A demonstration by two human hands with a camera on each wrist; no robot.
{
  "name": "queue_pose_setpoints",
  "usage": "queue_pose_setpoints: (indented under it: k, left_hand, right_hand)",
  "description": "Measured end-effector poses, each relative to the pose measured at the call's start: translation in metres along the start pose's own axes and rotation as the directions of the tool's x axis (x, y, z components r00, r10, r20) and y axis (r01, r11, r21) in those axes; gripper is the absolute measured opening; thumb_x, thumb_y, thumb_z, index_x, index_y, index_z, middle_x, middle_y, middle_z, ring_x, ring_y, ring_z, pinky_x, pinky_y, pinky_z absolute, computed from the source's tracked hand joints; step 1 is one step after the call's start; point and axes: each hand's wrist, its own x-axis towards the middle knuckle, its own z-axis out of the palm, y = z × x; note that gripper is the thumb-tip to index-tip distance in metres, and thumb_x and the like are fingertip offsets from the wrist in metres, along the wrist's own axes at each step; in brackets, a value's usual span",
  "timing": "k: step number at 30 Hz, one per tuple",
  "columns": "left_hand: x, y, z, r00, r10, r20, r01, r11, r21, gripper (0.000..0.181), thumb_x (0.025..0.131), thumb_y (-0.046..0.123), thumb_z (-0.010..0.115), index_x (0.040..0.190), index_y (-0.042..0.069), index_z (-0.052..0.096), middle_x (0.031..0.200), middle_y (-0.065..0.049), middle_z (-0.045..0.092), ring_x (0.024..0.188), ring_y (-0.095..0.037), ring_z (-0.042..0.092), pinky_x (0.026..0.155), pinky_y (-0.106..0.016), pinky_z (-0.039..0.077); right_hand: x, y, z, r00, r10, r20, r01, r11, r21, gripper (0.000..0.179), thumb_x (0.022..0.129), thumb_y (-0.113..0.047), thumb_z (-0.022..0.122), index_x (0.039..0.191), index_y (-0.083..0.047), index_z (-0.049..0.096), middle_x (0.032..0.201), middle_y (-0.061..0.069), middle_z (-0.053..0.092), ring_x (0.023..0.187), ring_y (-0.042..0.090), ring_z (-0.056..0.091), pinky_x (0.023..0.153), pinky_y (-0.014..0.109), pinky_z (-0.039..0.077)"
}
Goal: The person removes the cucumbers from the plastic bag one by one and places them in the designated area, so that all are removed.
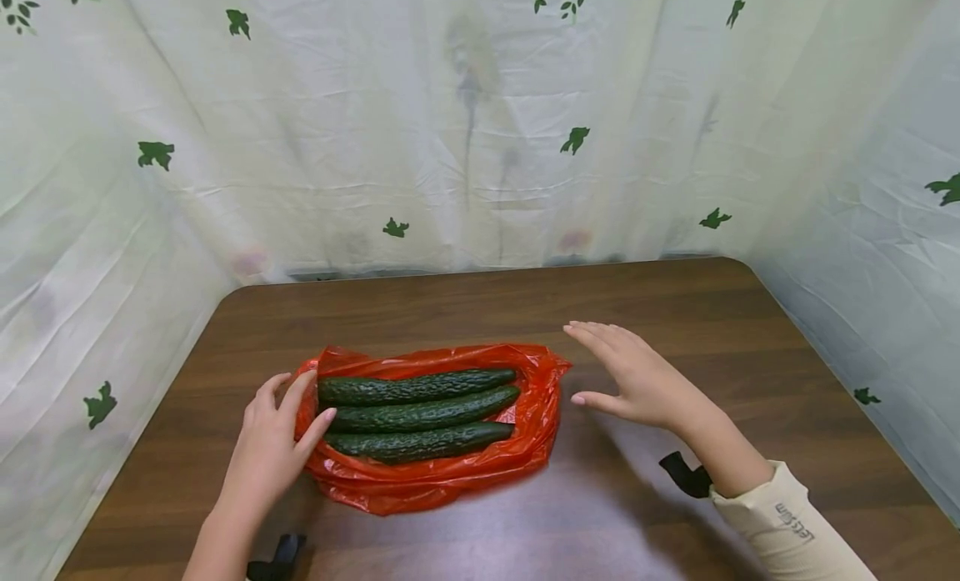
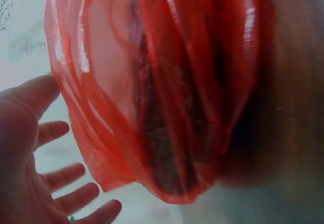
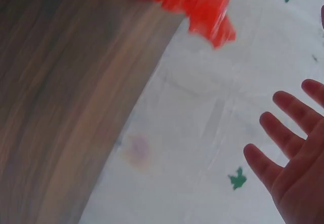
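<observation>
Three dark green cucumbers [image 1: 423,416] lie side by side in a red plastic bag [image 1: 450,488], its mouth spread wide around them. At the bag's left end is my left hand [image 1: 273,431], fingers parted and thumb tip close to the nearest cucumbers' ends. In the left wrist view the thumb [image 2: 38,95] overlaps the bag's edge, and the other fingers are spread beside the plastic. My right hand [image 1: 637,377] hovers to the right of the bag, holding nothing, with its fingers extended and thumb apart. The right wrist view shows those fingers [image 3: 283,135] away from the bag's crumpled corner [image 3: 210,21].
Under the bag is a brown wood-grain table [image 1: 637,298]. A pale curtain [image 1: 337,147] with green leaf shapes hangs behind it and along both sides. Black straps [image 1: 686,474] show at both wrists.
</observation>
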Motion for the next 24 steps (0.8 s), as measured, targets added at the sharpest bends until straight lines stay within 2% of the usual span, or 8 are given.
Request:
queue_pose_setpoints:
  k: [4,8,10,12,15,18,24]
  left_hand:
    - [-0.008,-0.004,0.003,0.997,-0.074,0.03,0.075,0.997,-0.017,0.056,0.088,0.036,0.056,0.133,0.009,0.039,0.123,-0.029,0.029,0.104,-0.05,0.031,0.074,-0.064,0.033]
    - [-0.014,-0.007,0.005,0.99,-0.124,0.07,0.128,0.99,-0.055,0.05,0.09,0.033,0.054,0.13,0.008,0.04,0.118,-0.03,0.028,0.102,-0.048,0.029,0.073,-0.061,0.032]
    - [-0.016,-0.009,0.005,0.988,-0.132,0.083,0.139,0.987,-0.076,0.048,0.09,0.031,0.054,0.13,0.008,0.04,0.115,-0.03,0.03,0.101,-0.047,0.031,0.073,-0.061,0.033]
    - [-0.017,-0.011,0.006,0.988,-0.132,0.082,0.14,0.985,-0.098,0.047,0.09,0.029,0.055,0.129,0.008,0.041,0.114,-0.03,0.031,0.097,-0.044,0.037,0.072,-0.057,0.037]
    - [-0.019,-0.014,0.008,0.99,-0.128,0.058,0.134,0.983,-0.129,0.046,0.088,0.027,0.057,0.128,0.008,0.043,0.111,-0.029,0.035,0.086,-0.035,0.046,0.065,-0.047,0.043]
    - [-0.021,-0.017,0.009,0.99,-0.135,0.044,0.141,0.978,-0.154,0.047,0.087,0.026,0.059,0.128,0.008,0.044,0.11,-0.028,0.038,0.079,-0.03,0.049,0.058,-0.039,0.044]
    - [-0.024,-0.021,0.011,0.99,-0.138,0.033,0.142,0.976,-0.166,0.047,0.087,0.027,0.059,0.127,0.008,0.045,0.109,-0.026,0.043,0.081,-0.03,0.05,0.058,-0.04,0.042]
  right_hand:
    - [0.007,-0.013,0.008,0.999,-0.031,0.013,0.03,0.998,0.062,0.075,0.081,-0.048,0.061,0.138,-0.008,0.032,0.137,0.006,0.038,0.122,0.023,0.036,0.097,0.045,0.028]
    - [0.014,-0.026,0.017,0.999,-0.029,0.033,0.024,0.99,0.136,0.071,0.083,-0.048,0.057,0.137,-0.009,0.034,0.136,0.002,0.038,0.121,0.02,0.037,0.097,0.043,0.03]
    - [0.017,-0.031,0.023,0.999,-0.017,0.049,0.008,0.985,0.173,0.07,0.084,-0.048,0.056,0.138,-0.011,0.033,0.136,0.001,0.038,0.121,0.019,0.037,0.097,0.042,0.031]
    - [0.02,-0.036,0.029,0.998,-0.009,0.058,-0.004,0.978,0.21,0.068,0.084,-0.047,0.056,0.137,-0.011,0.034,0.136,0.0,0.038,0.121,0.019,0.038,0.097,0.041,0.031]
    - [0.024,-0.043,0.038,0.997,0.002,0.076,-0.023,0.962,0.273,0.066,0.084,-0.044,0.058,0.137,-0.012,0.035,0.136,0.0,0.038,0.121,0.018,0.038,0.097,0.04,0.032]
    - [0.028,-0.049,0.049,0.995,0.017,0.1,-0.049,0.944,0.327,0.066,0.084,-0.044,0.058,0.136,-0.01,0.036,0.135,-0.001,0.039,0.121,0.016,0.038,0.097,0.039,0.032]
    - [0.031,-0.053,0.069,0.99,0.057,0.131,-0.108,0.901,0.421,0.063,0.084,-0.044,0.058,0.136,-0.015,0.037,0.132,-0.002,0.044,0.12,0.012,0.038,0.096,0.037,0.033]
